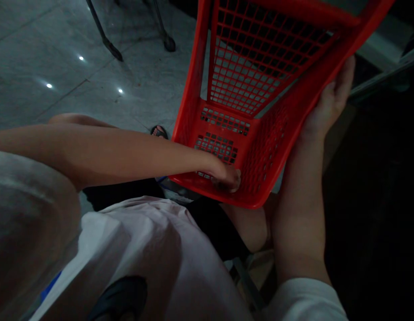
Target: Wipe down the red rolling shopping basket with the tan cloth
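Inside, the fingers of the left hand (229, 177) are being curled down against the low wall of the red basket (254, 84), near its bottom corner. Whether anything is being pinched under them cannot be told, since the fingertips are hidden against the mesh and the picture is dim. The right hand (329, 104) is being spread flat, fingers open and extended, along the outside of the basket's opposite long wall; that wall is being pressed and propped rather than gripped.

A slip seems the likeliest trouble. Because the basket is being held tilted steeply, with its open mouth turned toward the person and only a flat palm bracing it, it could slide off the palm and drop onto the lap or the tiled floor (60, 67). Fingers could also be caught in the mesh holes if the basket is being twisted while the left hand is inside.

The basket is being seen as bright red plastic, rectangular, with gridded walls and a slotted end panel. Its lower edge is being rested just above the person's knees, against the pale shirt (153, 249). Nothing is being seen inside it. Beyond it, a sandalled foot (159, 132) and dark chair legs (105, 35) are being shown on the floor.
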Action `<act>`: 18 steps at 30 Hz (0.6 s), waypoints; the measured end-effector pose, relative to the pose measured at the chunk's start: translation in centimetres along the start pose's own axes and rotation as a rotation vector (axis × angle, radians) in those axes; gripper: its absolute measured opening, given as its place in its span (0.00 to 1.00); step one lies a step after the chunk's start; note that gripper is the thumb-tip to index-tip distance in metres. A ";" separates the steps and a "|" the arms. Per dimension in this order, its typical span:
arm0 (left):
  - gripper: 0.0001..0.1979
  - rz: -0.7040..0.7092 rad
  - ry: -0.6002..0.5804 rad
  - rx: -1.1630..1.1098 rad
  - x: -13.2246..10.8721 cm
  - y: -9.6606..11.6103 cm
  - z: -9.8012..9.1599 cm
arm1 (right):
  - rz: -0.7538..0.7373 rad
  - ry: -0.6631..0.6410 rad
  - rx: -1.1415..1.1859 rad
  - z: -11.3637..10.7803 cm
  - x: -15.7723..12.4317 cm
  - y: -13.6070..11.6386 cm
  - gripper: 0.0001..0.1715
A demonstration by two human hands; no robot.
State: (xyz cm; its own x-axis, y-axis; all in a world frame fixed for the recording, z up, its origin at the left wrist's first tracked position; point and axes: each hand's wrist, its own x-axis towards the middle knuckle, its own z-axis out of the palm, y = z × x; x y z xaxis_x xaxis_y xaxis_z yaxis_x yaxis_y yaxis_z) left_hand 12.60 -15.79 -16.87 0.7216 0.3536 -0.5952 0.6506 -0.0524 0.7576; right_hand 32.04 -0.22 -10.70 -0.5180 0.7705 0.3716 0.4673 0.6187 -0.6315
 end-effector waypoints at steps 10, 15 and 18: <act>0.17 0.076 -0.007 0.227 -4.1 0.5 -0.4 | 0.088 0.631 -0.147 3.0 -1.0 1.3 0.35; 0.20 0.256 -0.077 -0.001 -7.0 2.8 -1.7 | 0.065 0.736 -0.078 3.1 -0.8 0.4 0.30; 0.18 0.404 0.045 0.047 -8.7 3.2 -2.8 | 0.079 0.749 -0.166 3.2 -1.1 -0.7 0.29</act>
State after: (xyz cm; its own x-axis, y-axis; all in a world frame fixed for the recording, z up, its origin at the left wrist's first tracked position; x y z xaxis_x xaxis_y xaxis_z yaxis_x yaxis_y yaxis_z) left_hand 7.71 -16.47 -8.51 0.9107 0.3367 -0.2393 0.3281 -0.2378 0.9142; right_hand 29.97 -1.97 -12.79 0.1171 0.6748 0.7286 0.6147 0.5270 -0.5869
